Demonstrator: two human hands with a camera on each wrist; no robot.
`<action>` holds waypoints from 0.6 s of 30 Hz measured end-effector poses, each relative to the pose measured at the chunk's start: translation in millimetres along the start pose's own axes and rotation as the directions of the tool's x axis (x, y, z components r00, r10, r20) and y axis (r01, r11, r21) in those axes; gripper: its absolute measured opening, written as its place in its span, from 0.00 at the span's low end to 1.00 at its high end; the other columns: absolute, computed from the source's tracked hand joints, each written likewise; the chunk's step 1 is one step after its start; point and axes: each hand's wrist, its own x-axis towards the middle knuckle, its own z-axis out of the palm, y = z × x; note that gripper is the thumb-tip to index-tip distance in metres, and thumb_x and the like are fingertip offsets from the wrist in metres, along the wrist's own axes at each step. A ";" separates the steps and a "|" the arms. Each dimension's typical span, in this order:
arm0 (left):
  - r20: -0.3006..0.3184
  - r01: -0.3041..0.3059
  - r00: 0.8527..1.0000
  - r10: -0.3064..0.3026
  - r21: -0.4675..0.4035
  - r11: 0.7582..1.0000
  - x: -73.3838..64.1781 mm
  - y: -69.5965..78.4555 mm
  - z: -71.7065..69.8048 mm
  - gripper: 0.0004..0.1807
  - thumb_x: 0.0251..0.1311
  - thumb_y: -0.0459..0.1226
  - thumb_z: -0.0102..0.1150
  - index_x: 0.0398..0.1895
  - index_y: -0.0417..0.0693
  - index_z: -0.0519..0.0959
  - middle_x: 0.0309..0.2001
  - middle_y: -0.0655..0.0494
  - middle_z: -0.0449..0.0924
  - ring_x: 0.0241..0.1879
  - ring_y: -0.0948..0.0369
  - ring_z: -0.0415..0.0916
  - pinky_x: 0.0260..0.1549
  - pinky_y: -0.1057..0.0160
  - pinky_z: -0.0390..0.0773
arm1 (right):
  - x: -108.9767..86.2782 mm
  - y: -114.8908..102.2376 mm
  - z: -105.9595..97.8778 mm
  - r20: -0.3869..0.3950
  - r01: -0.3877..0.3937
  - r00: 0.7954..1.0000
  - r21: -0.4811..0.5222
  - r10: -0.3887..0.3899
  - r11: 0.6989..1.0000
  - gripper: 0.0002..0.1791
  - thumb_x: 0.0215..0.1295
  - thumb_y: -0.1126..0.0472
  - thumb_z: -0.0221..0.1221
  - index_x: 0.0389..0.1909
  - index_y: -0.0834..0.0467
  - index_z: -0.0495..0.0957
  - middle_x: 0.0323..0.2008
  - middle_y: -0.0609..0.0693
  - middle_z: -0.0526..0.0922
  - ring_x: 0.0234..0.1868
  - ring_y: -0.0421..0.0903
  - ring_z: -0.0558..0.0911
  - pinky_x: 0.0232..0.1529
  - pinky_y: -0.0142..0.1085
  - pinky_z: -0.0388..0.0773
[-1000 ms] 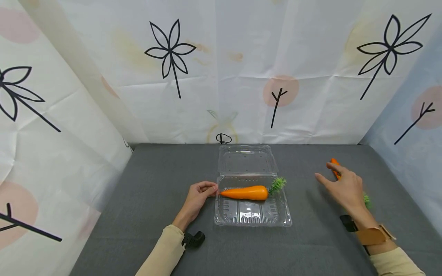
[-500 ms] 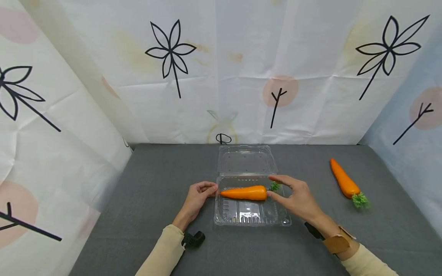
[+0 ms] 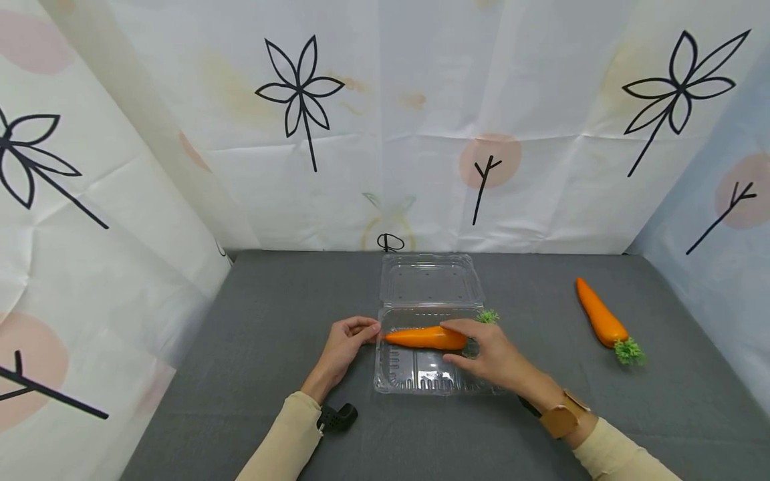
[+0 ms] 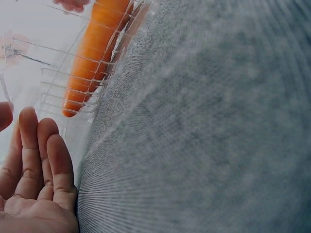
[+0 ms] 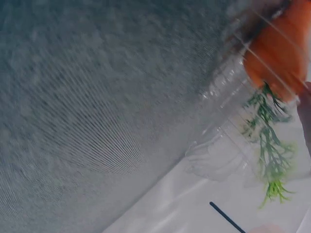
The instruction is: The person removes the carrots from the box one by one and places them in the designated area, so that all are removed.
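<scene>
Head view: a patterned cloth (image 3: 415, 200) is hanging behind a grey worktop (image 3: 289, 294). A clear plastic box (image 3: 396, 382) is standing near mid-worktop, its lid (image 3: 430, 280) lying back towards the cloth. Pale sleeves (image 3: 278, 444) are covering both forearms. Right hand (image 3: 508, 361) is reaching over the box, thumb and forefinger spreading either side of a carrot's thick end; actual contact: cannot tell. Left hand (image 3: 339, 351) is resting beside the box's left wall; in the left wrist view its fingers are lying extended side by side, thumb apart. Whether the tips are touching the rim: cannot tell. The first carrot (image 3: 415, 338) is lying crosswise in the box, tip pointing left. A second carrot (image 3: 601, 317) is lying on the worktop, well to the right, tip pointing away. Green leaves (image 3: 629, 351) are sprouting from its near end.
</scene>
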 end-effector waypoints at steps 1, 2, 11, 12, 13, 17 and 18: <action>0.000 0.000 1.000 0.000 0.002 1.000 0.0 -0.1 -0.1 0.16 0.67 0.36 0.66 0.48 0.28 0.81 0.38 0.44 0.87 0.35 0.60 0.83 0.43 0.62 0.83 | -0.4 0.5 1.6 0.010 0.000 1.000 -0.008 0.000 1.000 0.32 0.53 0.65 0.77 0.60 0.66 0.79 0.56 0.59 0.83 0.53 0.56 0.84 0.52 0.51 0.82; 0.001 0.002 1.000 -0.002 0.005 1.000 0.2 -0.5 -0.3 0.16 0.67 0.36 0.65 0.48 0.28 0.81 0.38 0.44 0.87 0.35 0.60 0.83 0.43 0.62 0.83 | -0.7 0.7 3.0 0.019 -0.002 1.000 -0.021 0.003 1.000 0.32 0.53 0.65 0.77 0.60 0.66 0.78 0.56 0.60 0.83 0.53 0.56 0.84 0.52 0.51 0.82; -0.024 0.004 1.000 -0.004 0.011 1.000 1.7 -0.4 0.9 0.14 0.66 0.35 0.66 0.47 0.30 0.82 0.37 0.47 0.86 0.36 0.60 0.83 0.43 0.61 0.83 | 1.5 -4.0 8.7 0.088 -0.088 0.991 -0.152 0.102 0.984 0.33 0.55 0.63 0.76 0.62 0.65 0.78 0.60 0.60 0.80 0.59 0.59 0.79 0.57 0.54 0.78; -0.027 0.002 1.000 -0.002 0.014 1.000 1.8 -0.3 1.1 0.13 0.66 0.34 0.66 0.46 0.31 0.83 0.37 0.48 0.86 0.36 0.60 0.82 0.43 0.61 0.83 | 1.9 -4.8 9.0 0.098 -0.099 0.988 -0.166 0.116 0.981 0.33 0.55 0.63 0.76 0.62 0.65 0.77 0.61 0.61 0.79 0.60 0.59 0.78 0.58 0.55 0.77; -0.030 0.001 1.000 0.000 0.016 1.000 1.8 -0.3 1.3 0.13 0.66 0.34 0.66 0.46 0.31 0.83 0.37 0.48 0.86 0.36 0.60 0.82 0.43 0.61 0.83 | 2.3 -5.5 9.2 0.106 -0.109 0.986 -0.182 0.130 0.977 0.33 0.56 0.62 0.75 0.63 0.64 0.77 0.61 0.61 0.78 0.61 0.59 0.78 0.59 0.56 0.76; -0.029 0.003 1.000 -0.002 0.019 1.000 1.6 -1.4 1.0 0.12 0.66 0.34 0.66 0.46 0.31 0.83 0.37 0.48 0.86 0.36 0.60 0.82 0.43 0.61 0.83 | 2.5 -6.6 10.1 0.130 -0.121 0.980 -0.214 0.151 0.969 0.33 0.56 0.62 0.75 0.63 0.64 0.77 0.62 0.60 0.78 0.63 0.61 0.76 0.61 0.59 0.73; -0.028 0.005 1.000 -0.005 0.018 1.000 1.5 -1.7 0.9 0.12 0.67 0.34 0.66 0.46 0.31 0.83 0.37 0.47 0.86 0.36 0.60 0.82 0.43 0.61 0.83 | 2.4 -6.5 10.2 0.136 -0.119 0.979 -0.219 0.151 0.969 0.33 0.56 0.62 0.75 0.63 0.63 0.77 0.62 0.60 0.79 0.62 0.61 0.77 0.61 0.58 0.73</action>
